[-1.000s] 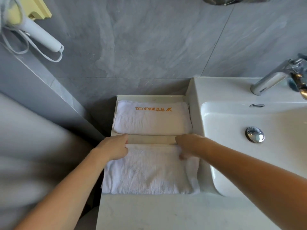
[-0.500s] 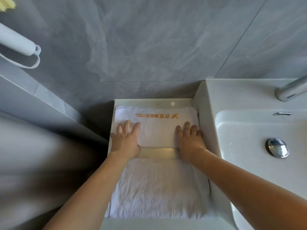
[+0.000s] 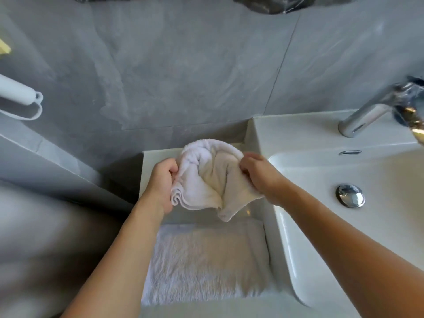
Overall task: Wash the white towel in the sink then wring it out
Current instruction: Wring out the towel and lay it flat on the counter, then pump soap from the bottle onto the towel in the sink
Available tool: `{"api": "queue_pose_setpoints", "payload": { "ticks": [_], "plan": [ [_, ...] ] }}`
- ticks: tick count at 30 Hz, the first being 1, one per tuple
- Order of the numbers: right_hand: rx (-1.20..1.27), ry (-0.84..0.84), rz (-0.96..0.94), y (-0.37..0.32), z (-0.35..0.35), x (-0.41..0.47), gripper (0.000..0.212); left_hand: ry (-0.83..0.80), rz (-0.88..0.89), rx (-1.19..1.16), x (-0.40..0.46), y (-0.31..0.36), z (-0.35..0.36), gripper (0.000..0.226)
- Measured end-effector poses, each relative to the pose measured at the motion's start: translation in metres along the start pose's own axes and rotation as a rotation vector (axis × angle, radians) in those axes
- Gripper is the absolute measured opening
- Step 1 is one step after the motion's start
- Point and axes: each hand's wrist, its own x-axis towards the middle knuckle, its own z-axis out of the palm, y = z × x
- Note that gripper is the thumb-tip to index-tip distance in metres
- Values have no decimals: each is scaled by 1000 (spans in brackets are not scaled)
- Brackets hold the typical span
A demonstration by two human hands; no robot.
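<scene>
Towel [image 3: 206, 180], white and bunched, is gripped by your left hand [image 3: 161, 180] and right hand [image 3: 259, 173] above the recessed shelf [image 3: 158, 154], beside the sink [image 3: 378, 203]. Loose folds may slip or snag the folded towel [image 3: 206, 260] beneath.

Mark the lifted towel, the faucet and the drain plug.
lifted towel [image 3: 206, 180], head view, on its bunched middle between the hands.
faucet [image 3: 367, 113], head view, on the chrome spout.
drain plug [image 3: 350, 195], head view, on its chrome cap.
</scene>
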Motion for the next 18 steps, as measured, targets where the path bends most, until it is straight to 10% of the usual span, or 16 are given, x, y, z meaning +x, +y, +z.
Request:
{"api": "queue_pose_setpoints", "payload": {
  "ticks": [8,12,18],
  "plan": [
    [3,50,-20,32,-146,-110,27,-361,186,363,-104,2,129,12],
    [-616,340,-42,58,-227,-128,21,-293,489,644,-122,-21,210,10],
    [-824,730,-272,122,-315,-138,27,77,1256,1220,-122,-91,279,22]
  ]
}}
